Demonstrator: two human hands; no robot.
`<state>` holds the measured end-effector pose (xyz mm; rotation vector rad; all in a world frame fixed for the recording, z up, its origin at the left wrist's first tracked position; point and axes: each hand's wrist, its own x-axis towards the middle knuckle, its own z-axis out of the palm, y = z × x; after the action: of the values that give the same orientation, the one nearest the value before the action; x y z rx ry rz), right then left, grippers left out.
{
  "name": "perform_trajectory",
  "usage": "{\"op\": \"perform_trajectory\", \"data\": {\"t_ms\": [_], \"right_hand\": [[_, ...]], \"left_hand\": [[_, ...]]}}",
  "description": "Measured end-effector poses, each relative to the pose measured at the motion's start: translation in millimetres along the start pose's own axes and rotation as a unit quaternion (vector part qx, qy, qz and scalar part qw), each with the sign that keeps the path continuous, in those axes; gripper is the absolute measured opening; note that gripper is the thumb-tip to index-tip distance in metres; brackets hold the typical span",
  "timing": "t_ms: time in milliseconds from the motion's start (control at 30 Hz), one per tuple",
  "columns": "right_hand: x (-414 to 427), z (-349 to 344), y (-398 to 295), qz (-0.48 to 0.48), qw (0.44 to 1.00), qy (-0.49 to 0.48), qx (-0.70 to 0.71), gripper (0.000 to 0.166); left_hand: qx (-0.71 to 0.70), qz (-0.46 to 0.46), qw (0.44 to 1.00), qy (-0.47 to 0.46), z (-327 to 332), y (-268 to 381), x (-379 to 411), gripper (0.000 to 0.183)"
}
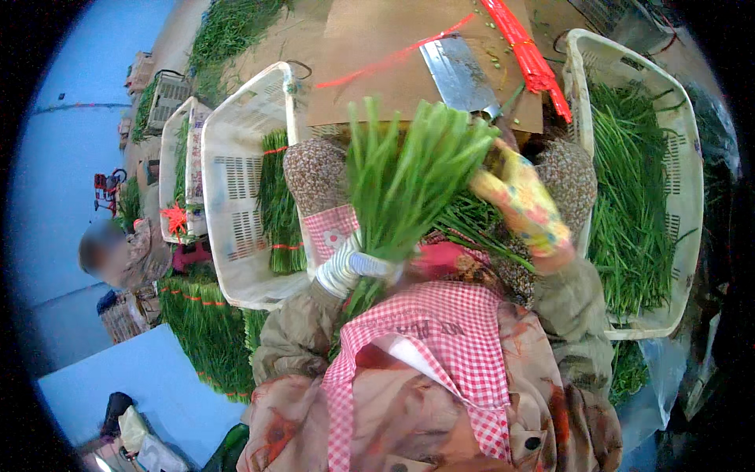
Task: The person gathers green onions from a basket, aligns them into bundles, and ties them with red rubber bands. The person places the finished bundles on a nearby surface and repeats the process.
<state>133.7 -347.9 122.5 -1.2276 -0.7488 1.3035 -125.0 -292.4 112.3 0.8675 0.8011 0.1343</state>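
My left hand (pixel 348 269), in a striped knit glove, grips a thick bunch of long green stalks, likely garlic chives (pixel 401 183). The pale stalk ends fan out away from me, and the leafy ends hang below my fist. Beside the right edge of the bunch is my right hand (pixel 528 203), in a yellow flowered glove. Its fingers are apart and blurred at the stalk ends; whether they touch is hard to tell. Loose dark green stalks (pixel 472 215) lie across my lap, over the red checked apron (pixel 422 312).
A cleaver (pixel 460 74) and red plastic ties (pixel 525 50) lie on the cardboard-covered surface (pixel 371 53) ahead. Banded bunches (pixel 283 206) stand in the left white crate (pixel 233 159). Loose greens (pixel 628 200) fill the right crate (pixel 687 236). Another person (pixel 141 251) is at far left.
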Motion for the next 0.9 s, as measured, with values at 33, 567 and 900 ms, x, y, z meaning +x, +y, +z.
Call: {"op": "perform_trajectory", "data": {"t_ms": [33, 567, 900], "right_hand": [[0, 10, 13, -0.060, 0.995, 0.028, 0.070, 0.047], [3, 4, 23, -0.109, 0.984, 0.042, 0.135, 0.023], [8, -10, 2, -0.103, 0.989, 0.093, -0.045, 0.020]], "left_hand": [[-0.021, -0.014, 1.000, -0.016, 8, 2, 2, 0.079], [-0.044, 0.015, 0.999, 0.005, 2, -10, 11, 0.059], [0.069, 0.057, 0.992, 0.088, 22, -1, 9, 0.053]]}}
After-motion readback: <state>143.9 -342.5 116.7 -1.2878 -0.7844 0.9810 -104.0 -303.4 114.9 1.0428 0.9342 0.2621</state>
